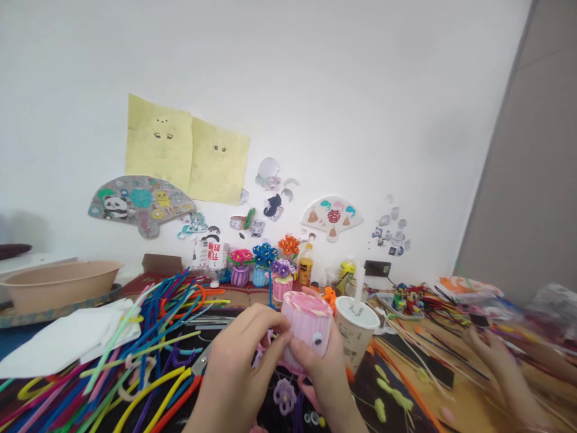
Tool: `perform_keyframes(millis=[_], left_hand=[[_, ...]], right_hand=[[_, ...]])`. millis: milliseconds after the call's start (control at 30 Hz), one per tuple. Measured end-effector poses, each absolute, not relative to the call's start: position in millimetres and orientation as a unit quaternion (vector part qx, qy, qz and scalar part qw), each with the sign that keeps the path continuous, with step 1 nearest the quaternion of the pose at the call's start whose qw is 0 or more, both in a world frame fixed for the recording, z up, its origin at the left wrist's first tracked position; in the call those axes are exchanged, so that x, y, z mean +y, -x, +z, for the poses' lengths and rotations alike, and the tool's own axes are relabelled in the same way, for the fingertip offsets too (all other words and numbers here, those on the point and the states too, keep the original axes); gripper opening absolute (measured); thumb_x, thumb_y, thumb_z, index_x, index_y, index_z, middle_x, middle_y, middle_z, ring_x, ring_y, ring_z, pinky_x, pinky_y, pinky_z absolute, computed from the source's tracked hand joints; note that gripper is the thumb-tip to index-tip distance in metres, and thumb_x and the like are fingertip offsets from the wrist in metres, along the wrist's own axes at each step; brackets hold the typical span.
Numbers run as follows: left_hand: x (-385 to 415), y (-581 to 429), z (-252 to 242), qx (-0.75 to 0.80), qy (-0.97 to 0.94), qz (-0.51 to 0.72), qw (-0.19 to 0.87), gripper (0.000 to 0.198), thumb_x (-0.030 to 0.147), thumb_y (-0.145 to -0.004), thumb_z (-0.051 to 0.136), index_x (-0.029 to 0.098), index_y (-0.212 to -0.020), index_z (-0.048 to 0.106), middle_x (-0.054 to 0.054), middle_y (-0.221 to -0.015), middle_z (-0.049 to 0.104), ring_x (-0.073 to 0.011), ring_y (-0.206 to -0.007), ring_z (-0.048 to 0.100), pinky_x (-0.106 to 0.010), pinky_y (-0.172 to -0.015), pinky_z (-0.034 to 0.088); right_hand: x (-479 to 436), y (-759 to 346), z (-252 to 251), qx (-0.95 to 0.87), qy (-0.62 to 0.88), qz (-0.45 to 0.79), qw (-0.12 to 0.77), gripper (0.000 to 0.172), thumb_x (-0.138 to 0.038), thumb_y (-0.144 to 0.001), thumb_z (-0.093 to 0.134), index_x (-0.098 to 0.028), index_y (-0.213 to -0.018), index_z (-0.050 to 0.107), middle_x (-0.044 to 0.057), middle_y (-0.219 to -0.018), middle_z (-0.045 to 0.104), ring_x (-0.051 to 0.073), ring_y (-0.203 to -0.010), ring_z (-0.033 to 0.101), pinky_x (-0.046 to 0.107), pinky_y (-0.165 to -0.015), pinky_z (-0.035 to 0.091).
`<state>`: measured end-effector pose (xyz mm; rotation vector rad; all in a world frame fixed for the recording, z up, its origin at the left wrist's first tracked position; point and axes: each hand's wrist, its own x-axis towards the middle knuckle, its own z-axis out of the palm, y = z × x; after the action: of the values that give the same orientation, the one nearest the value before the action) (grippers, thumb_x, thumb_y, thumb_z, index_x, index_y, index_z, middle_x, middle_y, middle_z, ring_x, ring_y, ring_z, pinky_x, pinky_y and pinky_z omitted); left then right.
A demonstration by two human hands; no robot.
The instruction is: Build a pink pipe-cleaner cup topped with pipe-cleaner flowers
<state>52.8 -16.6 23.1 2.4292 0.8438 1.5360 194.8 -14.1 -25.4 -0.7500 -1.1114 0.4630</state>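
Observation:
My right hand [327,361] is wrapped round a small pink pot [303,325] that looks made of fuzzy pipe cleaners, holding it slightly tilted above the dark work surface. A googly eye [318,338] sits on the pot's side. At the pot's left side, my left hand [241,364] has its thumb and fingertips pinched together; whatever lies between them is too small to make out. Below the hands rest a purple pipe-cleaner flower [284,396] and loose googly eyes [311,418]. Scissors [201,361] lie partly hidden left of my left hand.
Colourful pipe cleaners [148,361] heap up at left beside white sheets [67,343] and a tan basin [58,285]. A drink cup with a straw [354,334] stands close to my right hand. Flower pots [265,275] line the back. Another person's hand [491,355] is at right.

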Motion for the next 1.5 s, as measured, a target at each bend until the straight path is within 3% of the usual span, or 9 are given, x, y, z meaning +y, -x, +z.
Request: perform_keyframes(millis=[200,400,567,933,1200,1500], left_hand=[[-12,-53,18,0.249,-0.815,0.522,0.032,0.009,0.015,-0.089,0.05,0.021,-0.086,0.057,-0.001,-0.086,0.062,-0.0125,-0.081,0.059,-0.02,-0.073,0.043],[-10,-52,16,0.276,-0.819,0.499,0.055,0.011,0.02,-0.089,0.048,0.021,-0.08,0.055,0.001,-0.076,0.06,-0.013,-0.067,0.056,-0.022,-0.062,0.042],[-7,-53,16,0.308,-0.81,0.489,0.1,0.013,0.023,-0.087,0.05,0.022,-0.075,0.055,0.002,-0.068,0.059,-0.0129,-0.058,0.053,-0.022,-0.056,0.041],[-8,-58,12,0.283,-0.806,0.507,0.111,0.018,0.017,-0.089,0.044,0.021,-0.073,0.052,0.003,-0.068,0.055,-0.0112,-0.061,0.053,-0.018,-0.058,0.039],[-12,-57,14,0.297,-0.797,0.513,0.113,0.018,0.021,-0.09,0.044,0.021,-0.076,0.055,0.001,-0.071,0.058,-0.0131,-0.06,0.053,-0.021,-0.057,0.039],[-12,-57,15,0.299,-0.813,0.46,0.194,0.019,0.028,-0.091,0.045,0.02,-0.075,0.052,0.005,-0.062,0.043,-0.0114,-0.053,0.041,-0.022,-0.052,0.032]], right_hand=[[-17,-193,-19,-0.524,0.36,0.222,0.739,0.072,-0.033,-0.063,0.074,-0.016,-0.128,0.048,0.013,-0.113,0.066,0.029,-0.103,0.064,0.039,-0.085,0.054],[-15,-192,-21,-0.534,0.35,0.202,0.742,0.068,-0.026,-0.063,0.075,-0.017,-0.126,0.05,0.013,-0.104,0.07,0.03,-0.097,0.066,0.041,-0.084,0.055],[-10,-193,-25,-0.541,0.328,0.187,0.752,0.07,-0.021,-0.059,0.076,-0.017,-0.124,0.051,0.013,-0.108,0.069,0.03,-0.102,0.065,0.04,-0.085,0.054],[-12,-193,-20,-0.549,0.345,0.193,0.737,0.072,-0.019,-0.058,0.074,-0.018,-0.125,0.047,0.013,-0.116,0.064,0.03,-0.109,0.061,0.042,-0.096,0.047],[-18,-193,-13,-0.536,0.372,0.205,0.73,0.071,-0.021,-0.058,0.074,-0.018,-0.124,0.049,0.012,-0.116,0.064,0.029,-0.107,0.061,0.041,-0.092,0.05],[-18,-195,-13,-0.548,0.386,0.167,0.724,0.067,-0.021,-0.059,0.074,-0.017,-0.122,0.051,0.013,-0.118,0.064,0.029,-0.111,0.059,0.038,-0.091,0.051]])
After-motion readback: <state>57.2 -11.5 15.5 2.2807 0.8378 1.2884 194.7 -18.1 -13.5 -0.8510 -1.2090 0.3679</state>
